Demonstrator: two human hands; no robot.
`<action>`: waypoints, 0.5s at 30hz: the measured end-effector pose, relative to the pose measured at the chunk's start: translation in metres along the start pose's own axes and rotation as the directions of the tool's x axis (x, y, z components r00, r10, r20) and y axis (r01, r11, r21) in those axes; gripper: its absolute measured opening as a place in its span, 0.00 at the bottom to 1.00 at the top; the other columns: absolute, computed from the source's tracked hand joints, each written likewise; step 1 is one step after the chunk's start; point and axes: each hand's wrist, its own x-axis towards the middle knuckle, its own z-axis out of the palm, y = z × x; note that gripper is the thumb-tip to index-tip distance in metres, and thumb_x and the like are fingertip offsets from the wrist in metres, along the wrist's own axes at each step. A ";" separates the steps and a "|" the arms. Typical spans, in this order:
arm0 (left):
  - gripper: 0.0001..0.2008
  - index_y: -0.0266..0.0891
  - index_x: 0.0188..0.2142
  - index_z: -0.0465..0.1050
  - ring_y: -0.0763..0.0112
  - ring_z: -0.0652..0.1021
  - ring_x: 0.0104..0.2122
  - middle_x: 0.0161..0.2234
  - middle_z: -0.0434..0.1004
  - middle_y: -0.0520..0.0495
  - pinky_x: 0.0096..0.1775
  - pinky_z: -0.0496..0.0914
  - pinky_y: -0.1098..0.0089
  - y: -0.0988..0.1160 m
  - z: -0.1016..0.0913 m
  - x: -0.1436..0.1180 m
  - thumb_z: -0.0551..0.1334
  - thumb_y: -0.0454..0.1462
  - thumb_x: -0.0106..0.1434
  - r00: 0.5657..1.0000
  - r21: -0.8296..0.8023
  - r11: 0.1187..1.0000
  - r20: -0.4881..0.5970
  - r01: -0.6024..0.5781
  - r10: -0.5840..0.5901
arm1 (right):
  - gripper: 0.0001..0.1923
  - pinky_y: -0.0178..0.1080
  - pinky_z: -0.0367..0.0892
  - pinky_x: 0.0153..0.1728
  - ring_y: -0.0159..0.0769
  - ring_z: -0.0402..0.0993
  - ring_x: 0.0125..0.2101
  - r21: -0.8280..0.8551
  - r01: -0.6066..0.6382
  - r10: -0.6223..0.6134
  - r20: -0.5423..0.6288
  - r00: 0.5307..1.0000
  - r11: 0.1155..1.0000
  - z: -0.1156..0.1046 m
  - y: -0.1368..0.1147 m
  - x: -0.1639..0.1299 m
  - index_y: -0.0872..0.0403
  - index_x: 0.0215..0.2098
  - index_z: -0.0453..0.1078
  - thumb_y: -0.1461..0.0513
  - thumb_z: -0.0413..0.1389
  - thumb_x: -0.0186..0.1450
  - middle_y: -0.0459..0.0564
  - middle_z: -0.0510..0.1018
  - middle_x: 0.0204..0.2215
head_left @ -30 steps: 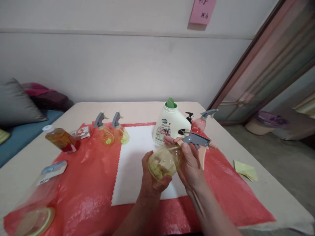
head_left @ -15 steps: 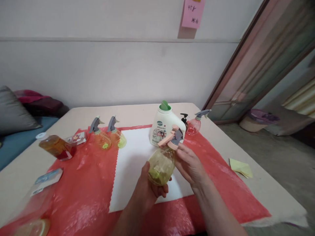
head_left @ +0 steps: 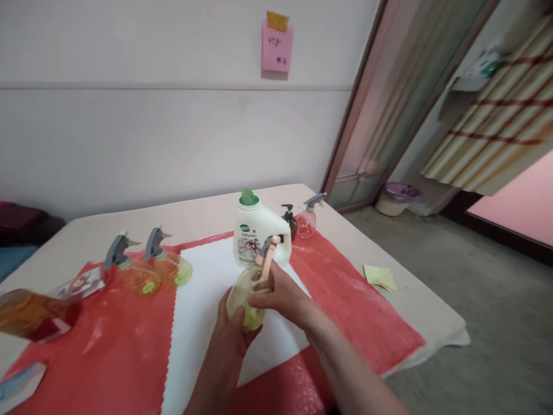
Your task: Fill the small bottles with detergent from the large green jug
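Note:
Both hands are on a clear yellow spray bottle (head_left: pixel 245 293) with a pink and grey trigger head, tilted above a white sheet (head_left: pixel 194 323). My left hand (head_left: pixel 233 325) grips its lower body, thumb across the front. Wrapped round the bottle's upper side, just below the trigger head, is my right hand (head_left: pixel 279 291). Right behind them stands a white detergent jug (head_left: pixel 261 230) with a green piece in its mouth. Beside the jug are a dark pump bottle (head_left: pixel 289 221) and a pink spray bottle (head_left: pixel 306 222).
Two orange spray bottles (head_left: pixel 136 275) stand on the red cloth (head_left: pixel 116 340) to the left. An amber bottle (head_left: pixel 32 314) lies or leans near a small packet (head_left: pixel 84 283). Yellow notes (head_left: pixel 380 277) rest at the table's right. A bin (head_left: pixel 394 199) stands on the floor.
The spray bottle has turned, so its trigger head points differently. My right hand has shifted from the neck onto the body. The view has swung to the right.

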 end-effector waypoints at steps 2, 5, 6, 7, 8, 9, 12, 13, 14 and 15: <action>0.41 0.52 0.62 0.57 0.62 0.81 0.39 0.48 0.77 0.44 0.38 0.75 0.65 -0.002 -0.001 0.002 0.72 0.47 0.51 0.997 0.103 0.995 -0.079 -0.011 0.019 | 0.33 0.42 0.70 0.40 0.39 0.74 0.40 -0.151 0.021 -0.040 -0.123 0.992 0.988 -0.022 -0.002 0.000 0.49 0.51 0.65 0.60 0.68 0.48 0.47 0.76 0.43; 0.37 0.45 0.60 0.61 0.59 0.81 0.41 0.46 0.78 0.39 0.40 0.75 0.63 -0.001 -0.004 0.003 0.71 0.48 0.53 0.988 0.217 0.976 -0.144 -0.019 0.052 | 0.29 0.43 0.69 0.41 0.41 0.75 0.41 -0.350 -0.001 -0.159 -0.428 0.890 0.937 -0.065 -0.003 0.001 0.50 0.48 0.65 0.56 0.66 0.50 0.49 0.77 0.42; 0.35 0.43 0.58 0.64 0.59 0.81 0.41 0.46 0.78 0.38 0.41 0.75 0.62 0.000 -0.005 0.003 0.71 0.47 0.53 0.987 0.241 0.970 -0.151 -0.021 0.059 | 0.28 0.43 0.69 0.40 0.42 0.75 0.40 -0.406 -0.041 -0.199 -0.529 0.825 0.913 -0.078 -0.001 0.002 0.50 0.48 0.65 0.55 0.65 0.51 0.49 0.78 0.42; 0.34 0.42 0.56 0.65 0.59 0.81 0.40 0.45 0.78 0.38 0.41 0.75 0.62 0.002 -0.006 0.004 0.71 0.46 0.52 0.986 0.260 0.965 -0.154 -0.024 0.066 | 0.27 0.43 0.69 0.39 0.43 0.75 0.40 -0.447 -0.078 -0.236 -0.604 0.761 0.891 -0.091 0.002 0.005 0.50 0.47 0.65 0.55 0.64 0.52 0.50 0.78 0.41; 0.33 0.41 0.55 0.66 0.59 0.81 0.40 0.44 0.78 0.38 0.41 0.74 0.62 0.003 -0.007 0.004 0.71 0.45 0.52 0.985 0.273 0.962 -0.155 -0.027 0.072 | 0.27 0.44 0.68 0.38 0.44 0.75 0.40 -0.468 -0.106 -0.262 -0.653 0.711 0.878 -0.102 0.007 0.009 0.50 0.48 0.64 0.54 0.64 0.52 0.51 0.78 0.42; 0.32 0.40 0.54 0.67 0.60 0.81 0.39 0.44 0.78 0.38 0.40 0.74 0.63 0.005 -0.008 0.004 0.71 0.45 0.52 0.985 0.281 0.959 -0.154 -0.031 0.077 | 0.27 0.45 0.68 0.38 0.46 0.75 0.41 -0.480 -0.123 -0.280 -0.681 0.676 0.869 -0.112 0.012 0.015 0.50 0.49 0.64 0.54 0.63 0.53 0.53 0.77 0.43; 0.29 0.39 0.52 0.68 0.63 0.80 0.38 0.43 0.79 0.39 0.39 0.74 0.64 0.009 -0.009 0.004 0.71 0.44 0.52 0.985 0.295 0.955 -0.152 -0.033 0.081 | 0.27 0.47 0.68 0.39 0.46 0.73 0.42 -0.489 -0.138 -0.297 -0.705 0.644 0.862 -0.131 0.034 0.041 0.51 0.49 0.64 0.54 0.63 0.53 0.53 0.75 0.43; 0.29 0.38 0.51 0.68 0.63 0.80 0.37 0.42 0.79 0.39 0.38 0.74 0.65 0.010 -0.009 0.004 0.71 0.44 0.52 0.985 0.297 0.954 -0.154 -0.029 0.078 | 0.27 0.47 0.69 0.39 0.45 0.73 0.41 -0.492 -0.138 -0.299 -0.703 0.645 0.860 -0.135 0.042 0.051 0.51 0.48 0.64 0.54 0.63 0.53 0.53 0.75 0.43; 0.29 0.38 0.50 0.69 0.64 0.80 0.36 0.41 0.79 0.40 0.38 0.73 0.66 0.011 -0.009 0.004 0.71 0.44 0.51 0.985 0.297 0.954 -0.158 -0.024 0.074 | 0.26 0.47 0.69 0.40 0.43 0.73 0.40 -0.497 -0.132 -0.303 -0.696 0.651 0.858 -0.137 0.050 0.061 0.52 0.48 0.65 0.54 0.63 0.54 0.52 0.75 0.42; 0.29 0.38 0.50 0.69 0.64 0.80 0.36 0.40 0.79 0.40 0.37 0.73 0.66 0.011 -0.009 0.004 0.72 0.43 0.50 0.984 0.294 0.955 -0.163 -0.020 0.071 | 0.24 0.47 0.70 0.40 0.41 0.73 0.40 -0.503 -0.120 -0.311 -0.686 0.658 0.856 -0.139 0.058 0.071 0.53 0.48 0.65 0.54 0.63 0.56 0.51 0.75 0.42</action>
